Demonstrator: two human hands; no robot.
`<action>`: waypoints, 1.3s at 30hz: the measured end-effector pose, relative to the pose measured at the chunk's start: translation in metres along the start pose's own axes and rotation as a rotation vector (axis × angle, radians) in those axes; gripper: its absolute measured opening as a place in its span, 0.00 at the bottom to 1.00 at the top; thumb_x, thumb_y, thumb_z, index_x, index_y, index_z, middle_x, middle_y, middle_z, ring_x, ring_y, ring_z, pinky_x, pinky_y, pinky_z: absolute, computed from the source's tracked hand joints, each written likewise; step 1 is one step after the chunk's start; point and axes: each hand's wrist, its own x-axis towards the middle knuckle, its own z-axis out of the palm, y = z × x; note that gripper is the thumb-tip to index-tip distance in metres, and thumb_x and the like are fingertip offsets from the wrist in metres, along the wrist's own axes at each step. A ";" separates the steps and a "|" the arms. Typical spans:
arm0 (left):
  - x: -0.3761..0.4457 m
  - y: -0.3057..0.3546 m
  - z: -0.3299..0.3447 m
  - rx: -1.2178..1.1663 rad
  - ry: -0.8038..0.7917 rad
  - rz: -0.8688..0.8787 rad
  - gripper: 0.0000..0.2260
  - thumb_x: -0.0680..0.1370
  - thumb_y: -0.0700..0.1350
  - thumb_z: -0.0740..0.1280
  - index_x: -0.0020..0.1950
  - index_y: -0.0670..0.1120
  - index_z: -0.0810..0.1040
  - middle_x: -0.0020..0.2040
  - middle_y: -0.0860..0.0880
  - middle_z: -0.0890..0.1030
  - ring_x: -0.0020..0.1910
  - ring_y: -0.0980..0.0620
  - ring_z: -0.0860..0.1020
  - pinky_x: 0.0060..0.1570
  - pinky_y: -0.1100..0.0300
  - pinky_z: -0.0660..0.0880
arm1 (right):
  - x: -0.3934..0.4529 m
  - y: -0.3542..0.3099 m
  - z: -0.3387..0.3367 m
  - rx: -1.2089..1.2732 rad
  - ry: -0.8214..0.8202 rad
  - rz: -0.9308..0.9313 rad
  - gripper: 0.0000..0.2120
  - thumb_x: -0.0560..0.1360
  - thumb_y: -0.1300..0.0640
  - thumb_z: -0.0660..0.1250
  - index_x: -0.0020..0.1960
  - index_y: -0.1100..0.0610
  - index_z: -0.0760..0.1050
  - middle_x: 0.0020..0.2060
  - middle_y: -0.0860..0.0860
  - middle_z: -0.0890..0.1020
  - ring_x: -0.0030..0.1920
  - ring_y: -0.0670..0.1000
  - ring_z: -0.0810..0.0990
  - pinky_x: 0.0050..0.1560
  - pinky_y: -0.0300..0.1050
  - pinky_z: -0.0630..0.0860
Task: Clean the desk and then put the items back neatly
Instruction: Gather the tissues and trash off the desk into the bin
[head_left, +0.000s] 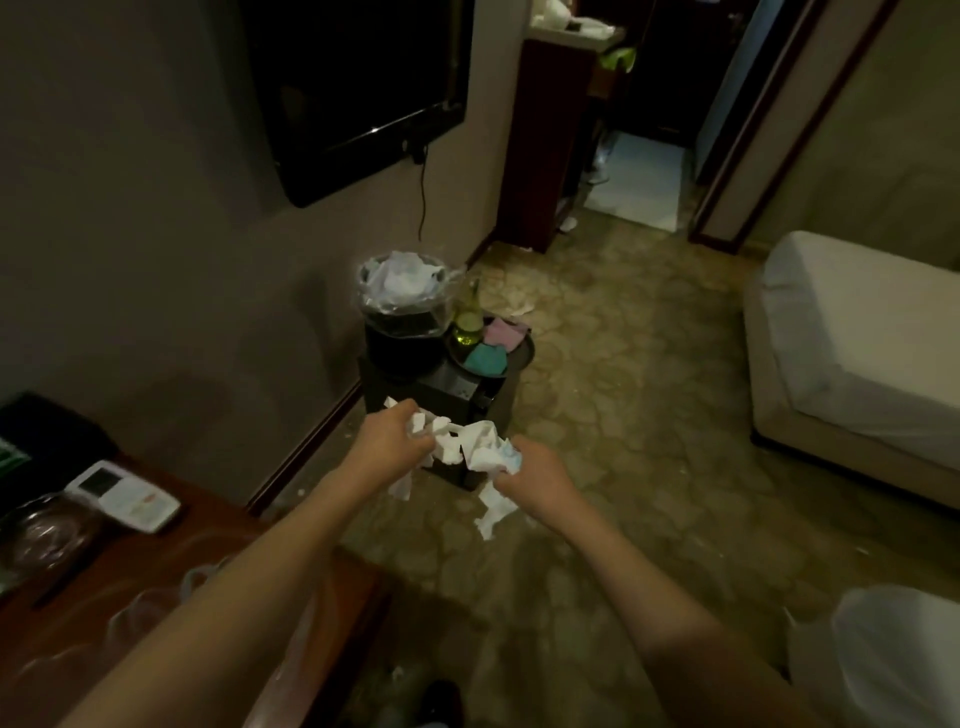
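I hold a bunch of crumpled white tissues (470, 449) out over the carpet, my left hand (392, 434) clenched on its nine o'clock end and my right hand (535, 475) clenched on its three o'clock end, loose strips dangling below. At twelve o'clock beyond them stands a lined bin (400, 291) heaped with white paper, a glass bottle (467, 317) just beside it. The wooden desk (156, 587) lies at eight o'clock, a white remote (124, 496) resting on it.

left hand (393, 439): bare | right hand (535, 475): bare | forearms: bare, no sleeves visible
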 end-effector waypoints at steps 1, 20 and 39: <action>0.019 0.008 0.002 -0.006 -0.004 0.007 0.16 0.76 0.44 0.65 0.64 0.44 0.72 0.58 0.44 0.76 0.51 0.48 0.76 0.43 0.61 0.72 | 0.015 0.001 -0.010 -0.003 0.006 0.010 0.12 0.75 0.60 0.65 0.57 0.64 0.73 0.50 0.58 0.78 0.45 0.51 0.73 0.41 0.39 0.66; 0.317 0.074 0.021 0.078 0.014 -0.112 0.09 0.75 0.43 0.66 0.51 0.38 0.74 0.46 0.41 0.77 0.45 0.44 0.76 0.42 0.53 0.71 | 0.332 0.044 -0.121 0.022 -0.072 0.005 0.05 0.74 0.64 0.65 0.45 0.55 0.72 0.42 0.51 0.74 0.47 0.49 0.72 0.30 0.35 0.62; 0.514 -0.015 -0.041 -0.068 0.163 -0.441 0.15 0.78 0.47 0.65 0.62 0.42 0.74 0.59 0.41 0.78 0.58 0.43 0.75 0.54 0.57 0.70 | 0.590 -0.058 -0.078 -0.136 -0.357 -0.192 0.24 0.76 0.64 0.64 0.71 0.59 0.65 0.60 0.58 0.77 0.60 0.58 0.75 0.54 0.45 0.73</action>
